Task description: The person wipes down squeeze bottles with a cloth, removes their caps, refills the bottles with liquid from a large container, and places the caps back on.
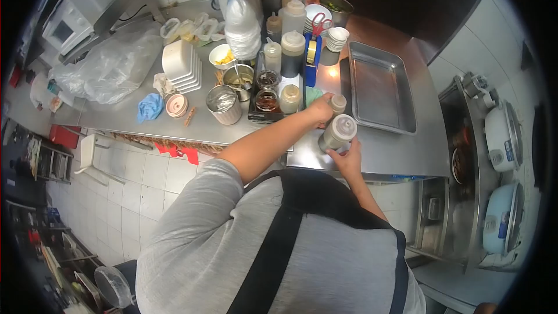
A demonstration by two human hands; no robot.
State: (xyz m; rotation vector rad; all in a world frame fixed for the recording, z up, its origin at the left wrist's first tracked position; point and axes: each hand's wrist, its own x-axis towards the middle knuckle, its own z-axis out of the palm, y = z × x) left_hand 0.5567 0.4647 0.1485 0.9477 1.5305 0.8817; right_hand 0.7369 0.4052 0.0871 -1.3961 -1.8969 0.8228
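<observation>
My right hand (348,161) is wrapped round the lower part of a large squeeze bottle (338,132) with a clear cap, which leans slightly over the steel counter (372,154). Just behind it, my left hand (319,111) grips a smaller squeeze bottle (337,103) with a pale cap; its lower part is hidden behind the large bottle. A green cloth (313,94) lies beside my left hand. To the left stands a black tray (264,118) holding sauce jars and several more bottles, among them one with dark contents (292,55).
A shallow metal tray (381,90) lies to the right of my hands. Red scissors (320,22), a blue tape dispenser (311,61) and stacked white cups (337,39) stand behind. Left are a metal canister (224,104) and stacked white dishes (181,67). Rice cookers (504,218) line the right shelf.
</observation>
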